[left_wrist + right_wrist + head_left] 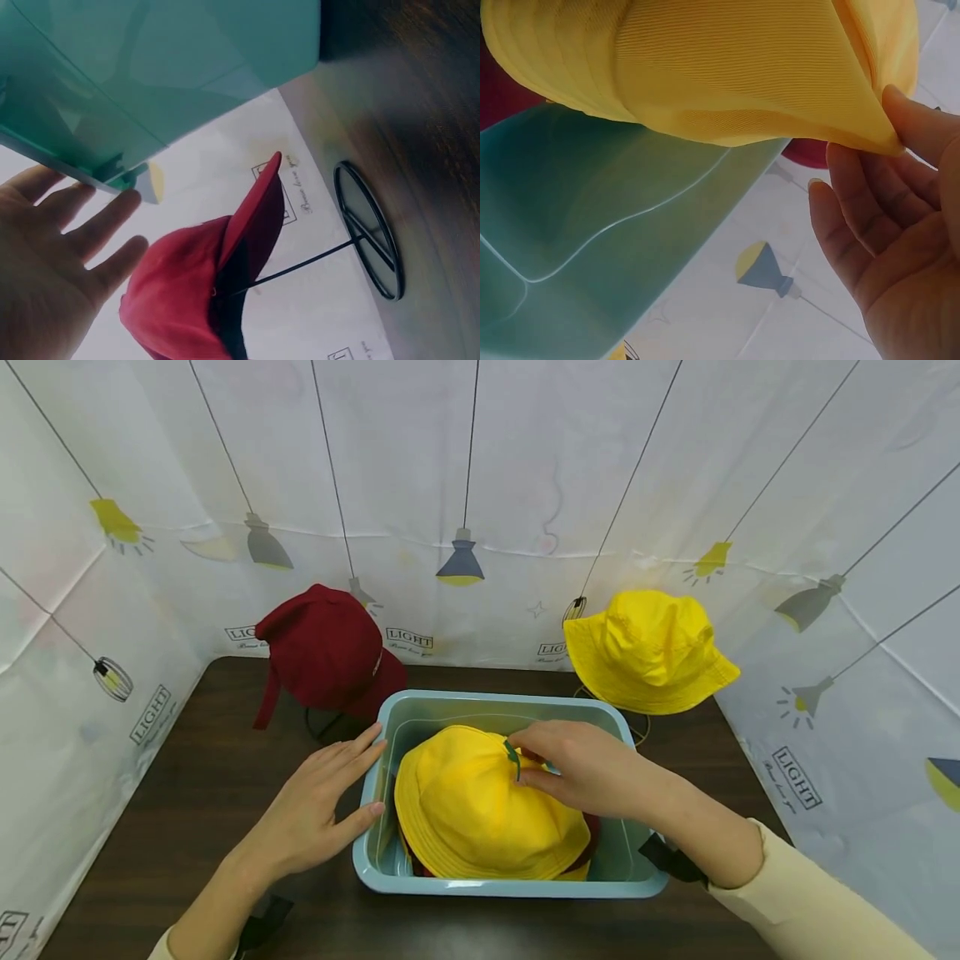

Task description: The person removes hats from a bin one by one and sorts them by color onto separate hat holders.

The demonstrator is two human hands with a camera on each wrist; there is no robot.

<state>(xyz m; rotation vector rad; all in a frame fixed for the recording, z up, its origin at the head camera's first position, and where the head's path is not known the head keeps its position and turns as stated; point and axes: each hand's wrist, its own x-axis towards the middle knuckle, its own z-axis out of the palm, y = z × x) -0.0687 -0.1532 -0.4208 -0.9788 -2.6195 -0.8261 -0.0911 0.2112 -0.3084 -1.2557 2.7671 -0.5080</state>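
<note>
A yellow bucket hat (480,802) with a small green stem at its crown lies in a light blue plastic bin (517,888). My right hand (585,768) pinches the hat's crown between thumb and fingers; in the right wrist view the yellow cloth (727,75) is drawn to a point there. Dark red and yellow fabric peeks from beneath this hat, mostly hidden. On the bin's left rim rest the extended fingers of my left hand (318,797), its thumb spread apart.
Behind the bin at left, a dark red cap (322,647) hangs on a black wire stand (371,232). Another yellow bucket hat (648,652) sits on a wire stand at back right. A lamp-printed sheet (510,460) encloses the dark wooden table (187,827).
</note>
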